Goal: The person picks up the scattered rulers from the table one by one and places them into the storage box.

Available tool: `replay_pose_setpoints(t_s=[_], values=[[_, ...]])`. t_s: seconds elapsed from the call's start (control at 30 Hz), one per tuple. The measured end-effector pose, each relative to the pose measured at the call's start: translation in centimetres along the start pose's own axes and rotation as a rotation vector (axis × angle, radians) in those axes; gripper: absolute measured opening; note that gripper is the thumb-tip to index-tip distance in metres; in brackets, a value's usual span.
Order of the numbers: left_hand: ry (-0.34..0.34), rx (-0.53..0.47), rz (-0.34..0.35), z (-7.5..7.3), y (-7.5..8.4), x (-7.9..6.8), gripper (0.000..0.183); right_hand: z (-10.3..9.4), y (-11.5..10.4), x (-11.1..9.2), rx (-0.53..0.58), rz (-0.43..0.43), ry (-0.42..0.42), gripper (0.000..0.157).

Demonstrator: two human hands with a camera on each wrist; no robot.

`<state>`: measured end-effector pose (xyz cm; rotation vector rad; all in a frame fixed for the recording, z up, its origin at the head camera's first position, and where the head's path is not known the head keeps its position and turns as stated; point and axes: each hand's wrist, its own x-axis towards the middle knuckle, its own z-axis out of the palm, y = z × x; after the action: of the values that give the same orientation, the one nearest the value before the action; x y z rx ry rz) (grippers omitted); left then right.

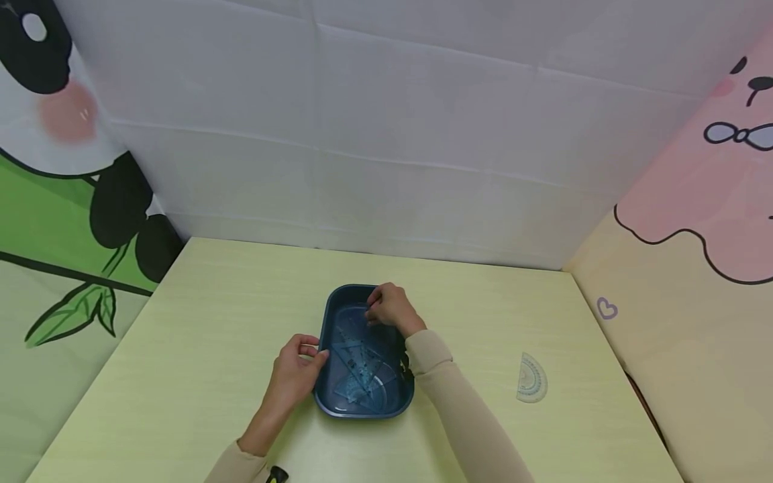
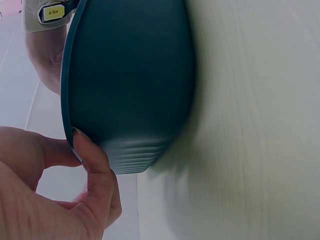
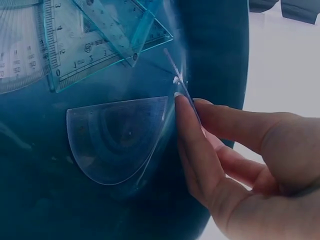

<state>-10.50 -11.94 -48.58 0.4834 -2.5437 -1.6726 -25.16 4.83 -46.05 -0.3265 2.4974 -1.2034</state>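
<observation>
A dark blue plastic basin [image 1: 362, 414] stands on the table, its left rim pinched between the thumb and fingers of my left hand [image 1: 294, 372]. The left wrist view shows that grip on the rim and the basin's outer wall [image 2: 130, 65]. Over the far right part of the basin, my right hand [image 1: 392, 310] pinches a thin clear plastic piece [image 3: 181, 82]. It appears edge-on, so its full shape is hidden. Beside it in the basin is a half-round clear protractor [image 3: 117, 140]. Transparent set squares [image 3: 65, 50] overlap another protractor [image 3: 17, 65] there.
Another clear protractor [image 1: 531, 379] lies on the pale table [image 1: 229, 315], to the right of the basin. A white sheet [image 1: 392, 134] hangs behind the table, with cartoon-printed panels on both sides.
</observation>
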Motion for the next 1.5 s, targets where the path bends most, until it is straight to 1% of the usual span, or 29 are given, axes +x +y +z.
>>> replay_pose_setpoints(t_s=[0.1, 0.37, 0.57, 0.73, 0.97, 1.17, 1.3, 1.33, 1.43, 1.5], values=[[-0.002, -0.002, 0.000, 0.05, 0.02, 0.00, 0.027, 0.17, 0.07, -0.06, -0.012, 0.013, -0.001, 0.023], [0.002, -0.004, -0.004, 0.17, -0.07, 0.01, 0.026, 0.46, 0.13, -0.29, -0.107, 0.066, 0.015, 0.021], [0.002, -0.011, 0.003, 0.22, -0.02, 0.02, 0.026, 0.38, -0.24, -0.83, -0.182, 0.074, 0.019, 0.014], [-0.001, -0.007, -0.004, 0.26, 0.04, 0.01, 0.026, 0.31, -0.15, -0.84, -0.248, 0.075, 0.022, 0.009], [-0.006, -0.007, 0.003, 0.25, 0.17, -0.04, 0.027, 0.37, -0.12, -0.73, -0.265, 0.087, 0.008, 0.011], [-0.004, -0.013, 0.008, 0.18, 0.07, -0.05, 0.027, 0.34, -0.18, -0.70, -0.290, 0.077, 0.005, 0.014], [0.000, -0.006, -0.001, 0.16, -0.08, 0.01, 0.026, 0.28, -0.16, -0.69, -0.294, 0.069, 0.003, 0.007], [0.000, -0.005, -0.005, 0.16, -0.12, 0.02, 0.026, 0.25, -0.15, -0.68, -0.299, 0.066, 0.001, 0.008], [-0.001, -0.002, -0.011, 0.14, -0.19, 0.03, 0.027, 0.13, -0.18, -0.69, -0.320, 0.056, -0.005, 0.017], [0.000, -0.001, -0.011, 0.12, -0.21, 0.04, 0.027, 0.02, -0.20, -0.73, -0.337, 0.047, -0.005, 0.017]])
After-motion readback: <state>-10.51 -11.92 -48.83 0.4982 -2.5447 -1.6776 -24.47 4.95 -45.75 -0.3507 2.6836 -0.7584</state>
